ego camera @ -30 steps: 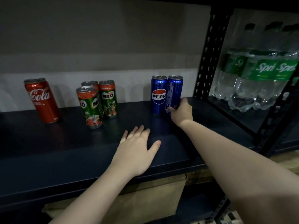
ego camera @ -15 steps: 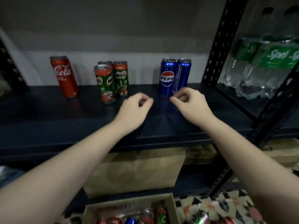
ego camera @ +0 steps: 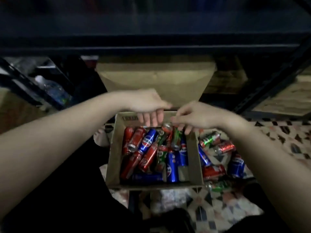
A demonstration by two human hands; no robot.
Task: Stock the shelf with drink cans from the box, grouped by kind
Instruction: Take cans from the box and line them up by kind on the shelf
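Both hands hover over the far end of the open brown cardboard box (ego camera: 195, 158). The left hand (ego camera: 146, 105) and right hand (ego camera: 200, 116) hang loosely curled, holding nothing. The nearest can, a green-and-red Milo can (ego camera: 176, 137), lies lengthwise just beneath the right fingertips (ego camera: 186, 130).

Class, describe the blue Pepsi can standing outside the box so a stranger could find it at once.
Start at the open cardboard box on the patterned floor, then look to its right, where loose cans lie. The Pepsi can is the farthest right there, beside a red can; it alone among them shows its round logo.
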